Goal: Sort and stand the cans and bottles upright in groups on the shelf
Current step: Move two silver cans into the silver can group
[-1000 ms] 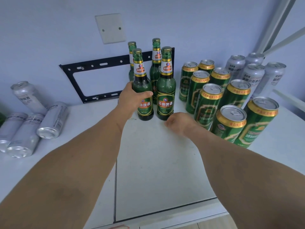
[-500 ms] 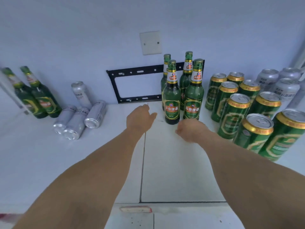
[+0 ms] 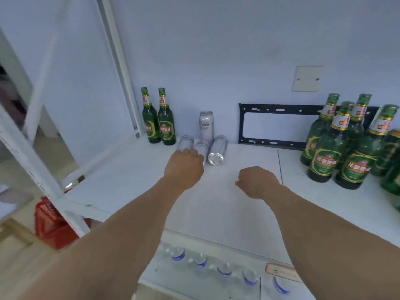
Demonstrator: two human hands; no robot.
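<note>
Cans (image 3: pixel 217 149) lie on their sides at centre frame, three silver ones on the shelf (image 3: pixel 238 208), with a fourth silver can (image 3: pixel 206 126) upright behind them and two green bottles (image 3: pixel 159 119) further left. Your left hand (image 3: pixel 184 168) has swung over from the bottle group (image 3: pixel 342 146) at right; whether its curled fingers grasp a can, I cannot tell. Your right hand (image 3: pixel 256 181) stays clenched, holding nothing.

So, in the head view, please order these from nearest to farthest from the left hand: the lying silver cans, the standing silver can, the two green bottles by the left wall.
1. Lying silver cans: directly at the left hand, at its fingertips.
2. Standing silver can: behind the lying ones, against the back wall.
3. Two green bottles: back left corner, farthest.
</note>
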